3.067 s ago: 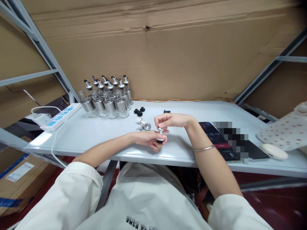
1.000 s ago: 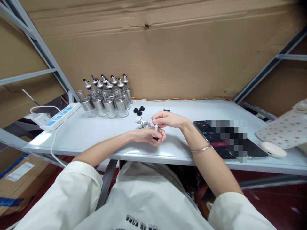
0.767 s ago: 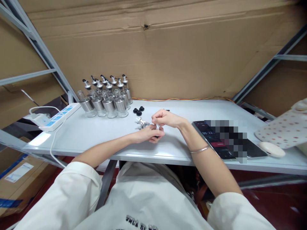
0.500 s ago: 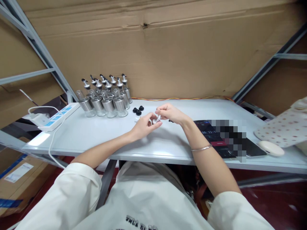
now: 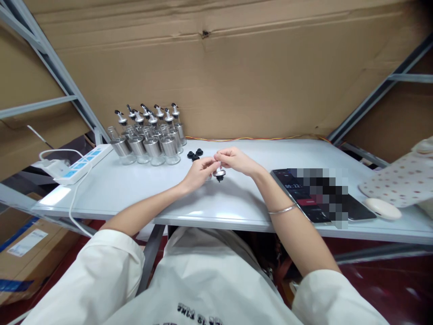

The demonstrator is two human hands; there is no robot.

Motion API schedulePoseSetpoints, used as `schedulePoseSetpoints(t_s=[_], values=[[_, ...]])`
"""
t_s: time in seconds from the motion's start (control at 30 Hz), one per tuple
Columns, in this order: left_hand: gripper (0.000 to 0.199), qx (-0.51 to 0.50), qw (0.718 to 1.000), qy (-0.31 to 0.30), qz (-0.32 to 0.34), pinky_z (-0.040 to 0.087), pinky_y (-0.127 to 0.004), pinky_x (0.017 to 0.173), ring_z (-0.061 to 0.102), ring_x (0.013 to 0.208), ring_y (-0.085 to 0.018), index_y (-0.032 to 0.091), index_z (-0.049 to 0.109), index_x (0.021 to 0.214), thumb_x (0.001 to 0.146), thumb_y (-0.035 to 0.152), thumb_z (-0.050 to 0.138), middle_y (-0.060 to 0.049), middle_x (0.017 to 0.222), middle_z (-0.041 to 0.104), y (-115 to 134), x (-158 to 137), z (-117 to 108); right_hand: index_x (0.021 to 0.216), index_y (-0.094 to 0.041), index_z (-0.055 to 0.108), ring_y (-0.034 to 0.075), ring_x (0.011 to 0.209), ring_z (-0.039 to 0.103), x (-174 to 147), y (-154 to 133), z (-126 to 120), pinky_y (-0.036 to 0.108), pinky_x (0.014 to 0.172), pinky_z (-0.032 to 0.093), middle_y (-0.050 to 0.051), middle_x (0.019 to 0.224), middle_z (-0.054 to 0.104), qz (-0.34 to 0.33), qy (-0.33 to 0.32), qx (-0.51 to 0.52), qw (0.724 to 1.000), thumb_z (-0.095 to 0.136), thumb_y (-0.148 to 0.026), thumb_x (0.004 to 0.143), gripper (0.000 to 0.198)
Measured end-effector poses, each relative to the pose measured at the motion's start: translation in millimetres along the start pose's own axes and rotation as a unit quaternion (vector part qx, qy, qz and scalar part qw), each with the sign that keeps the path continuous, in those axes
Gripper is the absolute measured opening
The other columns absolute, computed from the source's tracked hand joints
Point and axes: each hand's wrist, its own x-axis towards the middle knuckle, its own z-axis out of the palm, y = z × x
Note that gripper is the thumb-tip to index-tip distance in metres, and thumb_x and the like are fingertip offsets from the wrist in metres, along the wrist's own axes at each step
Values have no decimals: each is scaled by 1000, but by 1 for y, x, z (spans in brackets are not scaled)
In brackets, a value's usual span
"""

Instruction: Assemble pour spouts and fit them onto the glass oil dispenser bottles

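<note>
Between both hands is a silver pourer spout (image 5: pixel 219 173), its black ribbed stopper pointing down at the table. My left hand (image 5: pixel 200 174) pinches its upper part from the left. From the right, the fingertips of my right hand (image 5: pixel 233 160) close on the spout's top end, which they mostly hide. Just behind my left hand lie several black stoppers (image 5: pixel 199 152). Under that hand something small and clear shows on the table, too covered to name.
Several glass bottles (image 5: pixel 155 149) with steel sleeves stand at the back left, the rear ones with pourers. A power strip (image 5: pixel 84 163) is at the left edge. On the right lie a phone (image 5: pixel 302 198), a pale oval case (image 5: pixel 383 209) and a dotted pouch (image 5: pixel 395 178).
The spout has been turned so its black stopper now faces down. Both hands have shifted slightly left, my left fingers now higher on the spout.
</note>
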Motion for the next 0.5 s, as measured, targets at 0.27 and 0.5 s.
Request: schedulePoseSetpoints(t_s=[0.27, 0.5], values=[[28, -183, 977, 3, -108, 39, -21, 50, 50, 49, -8, 13, 49, 61, 82, 30, 47, 1, 58, 48, 2, 4, 0, 55, -19, 34, 4, 45, 24, 2, 1, -7, 22, 45, 19, -9, 51, 26, -40, 85, 88, 992, 60, -48, 79, 45], [27, -248, 965, 16, -85, 36, -20, 43, 50, 41, -7, 13, 47, 69, 88, 33, 49, 2, 66, 49, -1, 8, -4, 71, -17, 53, 6, 50, 45, -9, 13, -47, 21, 50, 37, -4, 59, 52, -37, 201, 128, 971, 75, -38, 67, 31]])
